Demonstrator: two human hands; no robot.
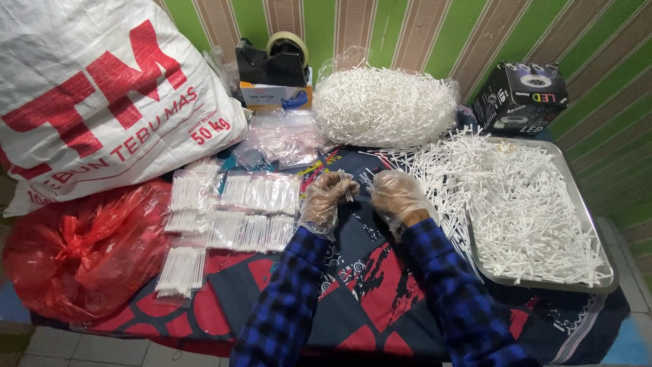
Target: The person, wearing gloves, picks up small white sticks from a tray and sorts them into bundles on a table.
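While both gloved hands meet over the patterned cloth (380,285), the left hand (324,202) has its fingers (339,183) curled around a small bundle of white sticks (348,191), pinching it upright. The right hand (397,197) sits just beside it, fingers bent inward toward the bundle; whether they grip anything I cannot tell, since the clear glove blurs them. Both sleeves are blue-and-black plaid.

To the right of the hands, loose white sticks spill across the cloth and fill a metal tray (606,268). Left of the hands lie filled clear packets (234,211) of sticks in rough rows, some overlapping. Behind the hands, empty clear bags (285,139) lie in a loose heap, and beyond them stands a large clear bag of sticks (384,105). A black tape dispenser (272,64) sits on a small box behind the empty bags. A black carton (519,98) stands at the tray's far corner. A big white sack (102,95) with red print leans at far left, with a red plastic bag (81,248) below it on the surface.
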